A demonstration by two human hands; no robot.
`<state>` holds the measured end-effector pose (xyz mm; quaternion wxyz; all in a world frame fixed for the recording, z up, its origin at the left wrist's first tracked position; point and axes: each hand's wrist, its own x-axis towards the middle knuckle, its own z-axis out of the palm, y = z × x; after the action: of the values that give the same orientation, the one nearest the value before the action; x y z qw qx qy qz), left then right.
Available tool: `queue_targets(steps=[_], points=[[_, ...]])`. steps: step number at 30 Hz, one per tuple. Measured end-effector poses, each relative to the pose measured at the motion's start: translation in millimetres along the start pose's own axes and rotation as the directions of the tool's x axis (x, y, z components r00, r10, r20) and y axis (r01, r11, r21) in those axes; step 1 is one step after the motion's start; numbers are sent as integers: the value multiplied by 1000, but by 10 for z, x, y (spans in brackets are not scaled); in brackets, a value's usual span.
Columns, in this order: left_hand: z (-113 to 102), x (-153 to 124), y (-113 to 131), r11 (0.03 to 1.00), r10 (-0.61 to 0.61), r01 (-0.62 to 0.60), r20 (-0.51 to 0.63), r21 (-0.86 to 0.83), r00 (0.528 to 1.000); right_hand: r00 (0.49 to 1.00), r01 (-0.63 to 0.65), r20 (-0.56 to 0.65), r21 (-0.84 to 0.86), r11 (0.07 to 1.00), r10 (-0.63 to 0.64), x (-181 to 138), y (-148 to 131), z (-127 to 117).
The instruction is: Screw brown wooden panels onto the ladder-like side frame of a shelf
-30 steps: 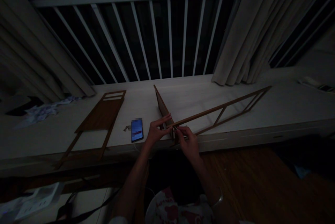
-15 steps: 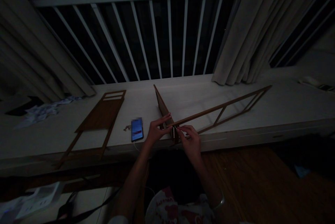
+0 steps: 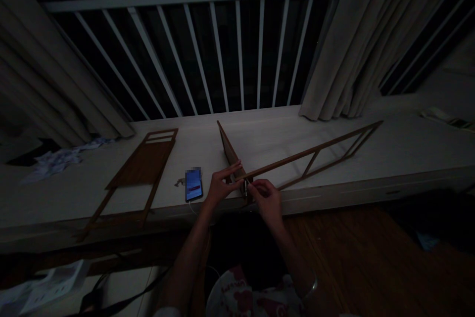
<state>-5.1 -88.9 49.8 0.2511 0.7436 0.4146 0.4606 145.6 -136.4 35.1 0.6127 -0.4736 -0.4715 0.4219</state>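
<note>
In dim light the left hand [image 3: 218, 187] pinches the near top corner of an upright wooden panel [image 3: 227, 148]. The right hand [image 3: 267, 201] bunches its fingers [image 3: 255, 186] just right of that pinch, where a slatted frame [image 3: 315, 153] meets the panel. Left of the fingers, a lit phone [image 3: 193, 184] lies on the ledge [image 3: 408, 149].

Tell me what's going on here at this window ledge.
A person works in dim light at a pale ledge. The left hand steadies an upright wooden panel at its near corner; the right hand pinches at the joint where a long ladder-like frame meets it. Another wooden frame lies flat to the left, beside a lit phone.
</note>
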Motion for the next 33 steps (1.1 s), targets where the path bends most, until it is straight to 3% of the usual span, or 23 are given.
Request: queue_targets(steps=[5, 19, 27, 33], points=[[-1, -2, -4, 1000, 3, -3, 4, -1, 1000, 999, 11, 43, 56, 998, -14, -15, -69, 37], [-2, 0, -5, 1000, -5, 5, -3, -8, 1000, 984, 37, 172, 14, 999, -39, 5, -63, 10], [-5, -6, -3, 1000, -9, 9, 2, -16, 1000, 990, 66, 125, -32, 997, -62, -4, -50, 33], [-1, -1, -5, 1000, -3, 3, 1, -16, 1000, 975, 210, 106, -163, 964, -195, -16, -50, 20]])
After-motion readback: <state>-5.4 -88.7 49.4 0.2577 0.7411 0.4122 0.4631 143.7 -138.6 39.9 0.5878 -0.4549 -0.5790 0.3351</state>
